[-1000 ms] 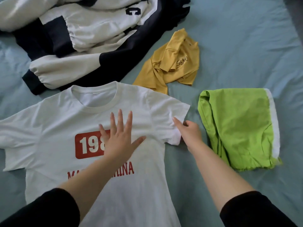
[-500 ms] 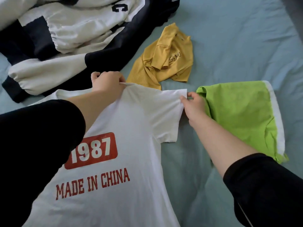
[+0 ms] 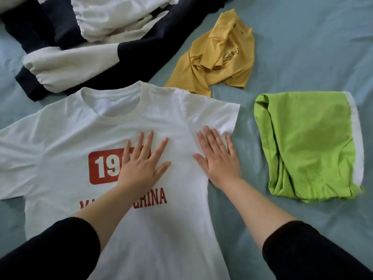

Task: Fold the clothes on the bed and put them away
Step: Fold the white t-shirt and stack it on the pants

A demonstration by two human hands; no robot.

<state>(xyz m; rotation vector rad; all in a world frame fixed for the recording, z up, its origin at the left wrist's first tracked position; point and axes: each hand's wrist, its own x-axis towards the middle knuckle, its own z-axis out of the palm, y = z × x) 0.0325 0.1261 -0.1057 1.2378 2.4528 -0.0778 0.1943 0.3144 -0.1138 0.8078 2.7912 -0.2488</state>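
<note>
A white T-shirt (image 3: 66, 138) with a red "1987 MADE IN CHINA" print lies spread face up on the light blue bed sheet (image 3: 302, 47). My left hand (image 3: 141, 166) lies flat on its chest, fingers spread, covering part of the red number. My right hand (image 3: 219, 158) presses flat on the shirt near its right armpit, fingertips at the sleeve seam. A folded lime-green garment (image 3: 310, 146) with a white band sits to the right. A crumpled mustard-yellow top (image 3: 218, 57) lies behind the shirt's right shoulder.
A navy and white jacket (image 3: 90, 43) sprawls across the far left of the bed, its cuff close to the T-shirt's collar. Bare sheet shows at the far right and between the T-shirt and the green garment.
Half a second ago my left hand gripped the shoulder by the collar and my right pinched the sleeve edge. Both have let go and now lie flat on the shirt, which is spread smoother.
</note>
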